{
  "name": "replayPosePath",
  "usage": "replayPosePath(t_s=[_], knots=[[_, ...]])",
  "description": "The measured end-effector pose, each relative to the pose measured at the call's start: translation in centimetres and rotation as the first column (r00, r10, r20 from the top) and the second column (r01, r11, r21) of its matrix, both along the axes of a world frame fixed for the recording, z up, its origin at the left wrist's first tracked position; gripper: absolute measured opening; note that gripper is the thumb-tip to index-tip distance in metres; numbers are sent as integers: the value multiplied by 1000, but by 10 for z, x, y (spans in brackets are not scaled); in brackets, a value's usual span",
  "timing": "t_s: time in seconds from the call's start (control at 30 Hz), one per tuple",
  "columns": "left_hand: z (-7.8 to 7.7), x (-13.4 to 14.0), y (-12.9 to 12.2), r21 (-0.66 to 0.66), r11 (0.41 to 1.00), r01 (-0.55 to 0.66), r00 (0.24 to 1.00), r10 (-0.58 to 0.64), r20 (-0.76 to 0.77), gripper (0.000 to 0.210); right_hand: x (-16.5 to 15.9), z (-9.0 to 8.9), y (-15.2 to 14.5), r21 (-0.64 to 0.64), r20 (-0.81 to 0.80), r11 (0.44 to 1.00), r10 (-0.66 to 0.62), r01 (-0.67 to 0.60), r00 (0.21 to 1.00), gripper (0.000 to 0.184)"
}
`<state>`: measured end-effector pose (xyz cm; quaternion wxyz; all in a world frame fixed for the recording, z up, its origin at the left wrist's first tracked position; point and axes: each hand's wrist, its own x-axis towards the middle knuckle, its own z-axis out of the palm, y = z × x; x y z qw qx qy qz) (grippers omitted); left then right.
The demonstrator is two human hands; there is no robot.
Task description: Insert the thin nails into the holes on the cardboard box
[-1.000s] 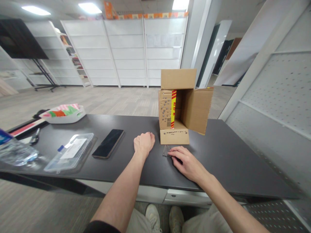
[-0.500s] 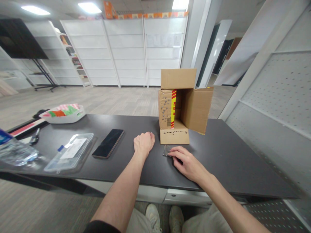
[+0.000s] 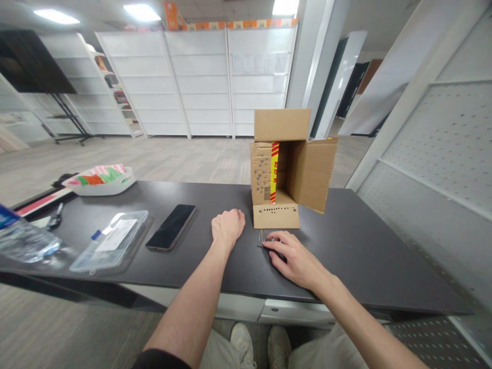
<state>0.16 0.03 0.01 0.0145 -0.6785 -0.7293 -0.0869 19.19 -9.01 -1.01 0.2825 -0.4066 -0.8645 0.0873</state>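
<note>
A row of several slim metal pieces, like nails or screws (image 3: pixel 262 238), lies on the dark table in front of the cardboard box. My right hand (image 3: pixel 294 256) rests over the right end of this row, fingers stretched and apart, fingertips touching the pieces; its palm side is hidden. To the left, my left hand (image 3: pixel 228 225) lies on the table as a closed fist, with nothing showing in it. The open cardboard box (image 3: pixel 313 171) stands on its side. Grey round heads dot its left flap (image 3: pixel 262 171), and small holes line its bottom flap (image 3: pixel 275 218).
Left of my fist lie a black phone (image 3: pixel 171 227) and a clear plastic case (image 3: pixel 111 242). Farther left are a plastic bottle (image 3: pixel 26 238) and a white basket (image 3: pixel 102 188) of colourful packets. A perforated white panel (image 3: pixel 442 154) borders the right side.
My right hand has shifted slightly left along the row of metal pieces, its fingers a little more spread. The left fist and the box have not moved.
</note>
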Motion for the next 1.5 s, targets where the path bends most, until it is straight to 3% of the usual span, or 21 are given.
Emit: replayPosePath(t_s=[1.5], knots=[[0, 0, 0, -27, 1000, 8, 1000, -7, 12, 52, 1, -1, -1, -30, -19, 1000, 5, -5, 1000, 31]])
